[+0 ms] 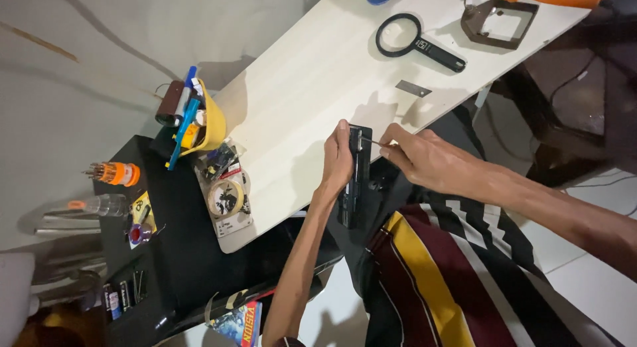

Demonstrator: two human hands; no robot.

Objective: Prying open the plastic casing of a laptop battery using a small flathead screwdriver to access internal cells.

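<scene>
Black battery pack [359,178] in left hand [336,162], right hand [424,160] pressing thin tool [373,142].

Light bright and hard from above, slightly behind the person; pale board [312,88] near overexposed. Sharp dark shadows of both hands fall on it. Lower left corner dim, detail lost. Focus fair at centre; mild softness and stretching toward edges
</scene>
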